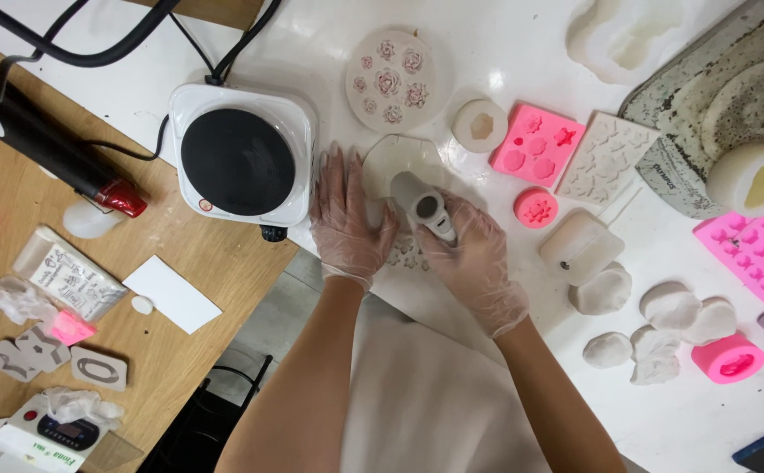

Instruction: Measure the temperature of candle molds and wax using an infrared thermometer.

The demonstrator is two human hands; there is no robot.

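Right hand [474,254] closed round a small grey handheld tool [424,207]; left hand [347,219] flat, open, steadying the pale mould [395,158]. Tool looks light, rigid; grip its body.

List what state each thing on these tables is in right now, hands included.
Left hand: gloved, flat on the white table, beside the pale mould.
Right hand: gloved, fingers wrapped around a grey handheld tool.
Pale mould: flat, partly under the tool.
Hot plate: bare, plugged in.
Round flower mould: filled with pink flowers.
Pink tray mould: cavities unfilled.
Heat gun: lying on the wooden table.
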